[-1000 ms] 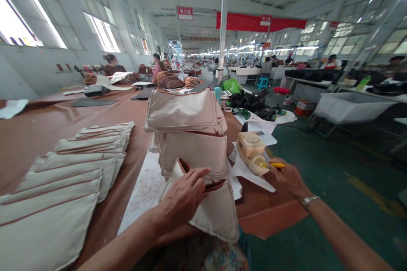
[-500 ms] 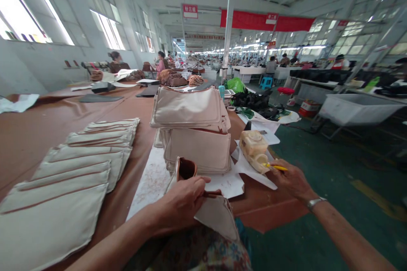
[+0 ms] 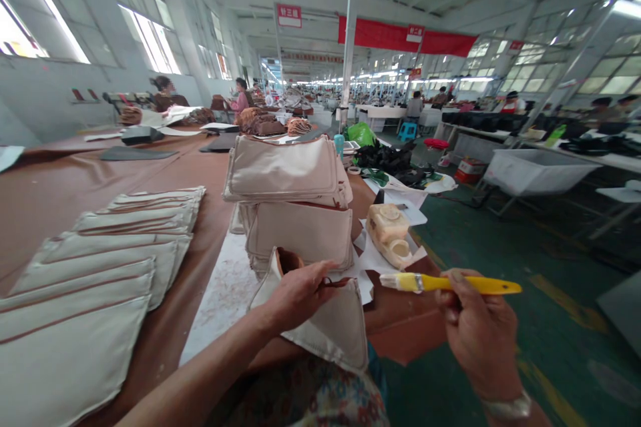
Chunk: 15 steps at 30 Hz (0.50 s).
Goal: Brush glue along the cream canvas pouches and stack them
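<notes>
A yellow-handled brush (image 3: 451,283) lies level in my right hand (image 3: 478,327), its pale bristles pointing left over the table edge. My left hand (image 3: 300,293) grips the top of a beige leather piece (image 3: 333,323) with a brown inside, which bends open near the table's front edge. Just behind it stand stacked beige panels (image 3: 300,233), piled in two tiers. To their right, a cut-open plastic container (image 3: 388,223) rests on white paper. Overlapping beige panels (image 3: 85,327) are fanned out at the left.
Brown sheeting covers the table (image 3: 200,173). Black scraps (image 3: 385,157) and a green bag (image 3: 361,135) lie behind the container. A white bin (image 3: 538,170) stands on the floor to the right. People sit at tables further back.
My right hand has lifted the brush out of the plastic container and brought it nearer, now level. My left hand has shifted the beige piece, and more of it shows. The view has turned slightly right.
</notes>
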### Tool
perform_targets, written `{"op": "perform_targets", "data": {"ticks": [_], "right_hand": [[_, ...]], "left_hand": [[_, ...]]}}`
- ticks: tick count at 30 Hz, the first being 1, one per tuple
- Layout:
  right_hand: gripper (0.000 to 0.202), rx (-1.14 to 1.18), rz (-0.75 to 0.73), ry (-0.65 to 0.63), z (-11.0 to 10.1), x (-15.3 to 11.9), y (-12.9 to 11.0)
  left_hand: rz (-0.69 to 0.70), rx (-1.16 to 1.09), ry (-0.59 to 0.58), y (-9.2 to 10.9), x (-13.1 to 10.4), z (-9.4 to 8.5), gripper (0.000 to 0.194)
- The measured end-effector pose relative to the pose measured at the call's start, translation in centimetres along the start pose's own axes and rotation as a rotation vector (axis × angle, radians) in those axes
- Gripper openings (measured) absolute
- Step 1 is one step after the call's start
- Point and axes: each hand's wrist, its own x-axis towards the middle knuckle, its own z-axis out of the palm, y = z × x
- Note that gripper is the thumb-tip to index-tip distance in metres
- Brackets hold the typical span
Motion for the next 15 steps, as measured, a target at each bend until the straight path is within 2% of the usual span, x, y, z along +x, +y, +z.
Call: {"op": "perform_targets", "data": {"ticks": [2, 5, 10, 15], "right_hand": [[0.03, -0.08, -0.045, -0.066, 0.9, -1.4, 0.0], [0.032, -0.238, -0.126, -0.156, 2.1, -2.4, 0.6], [0.04, -0.369, -0.211, -0.257, 4.2, -1.7, 1.4], [0.04, -0.5, -0.327, -0.127, 3.8, -0.6, 1.2]], "left_hand": [[0.056, -0.021, -0.025, -0.1, 0.1, 0.2, 0.028], [0.067, -0.069, -0.053, -0.2, 0.2, 0.3, 0.025], [0.057, -0.131, -0.105, 0.1, -0.1, 0.2, 0.025], [0.021, -0.132, -0.076, 0.2, -0.5, 0.4, 0.024]]}}
